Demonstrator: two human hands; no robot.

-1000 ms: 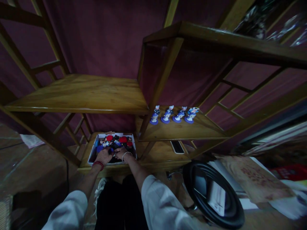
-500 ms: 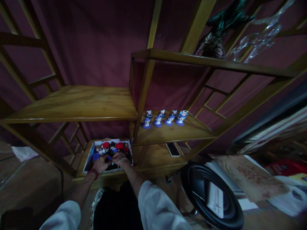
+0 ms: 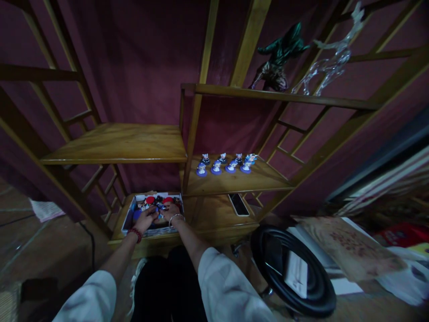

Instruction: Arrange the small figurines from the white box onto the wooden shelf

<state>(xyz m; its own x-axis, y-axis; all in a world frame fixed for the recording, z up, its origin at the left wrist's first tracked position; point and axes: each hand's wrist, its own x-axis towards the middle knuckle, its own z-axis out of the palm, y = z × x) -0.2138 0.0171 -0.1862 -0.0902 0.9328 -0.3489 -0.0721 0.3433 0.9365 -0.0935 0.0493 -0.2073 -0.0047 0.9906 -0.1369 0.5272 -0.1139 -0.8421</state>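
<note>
A shallow white box (image 3: 129, 214) stands on the bottom left shelf, filled with small figurines (image 3: 147, 203) in red, black, white and blue. Inside it, my left hand (image 3: 147, 218), with a red bead bracelet at the wrist, has its fingers bent over the contents. My right hand (image 3: 170, 211), wearing a pale bangle, reaches in close beside it, fingers curled downward. Something small, blue and white (image 3: 161, 214) shows between the fingertips of both hands; its exact shape is too small to make out. A blue-purple piece (image 3: 136, 214) lies by the box's left side.
Two rows of small figurines (image 3: 223, 164) stand on the middle right shelf (image 3: 234, 182). A phone (image 3: 239, 205) lies on the lower shelf. Above are a green statue (image 3: 281, 58) and a clear glass deer (image 3: 330, 62). A round black stool (image 3: 295, 268) holding dark and white items stands at right.
The view has shifted, so the shelves and statues sit differently in the picture. Both hands stay in the box; they are slightly rearranged, and a blue and white bit now shows between them.
</note>
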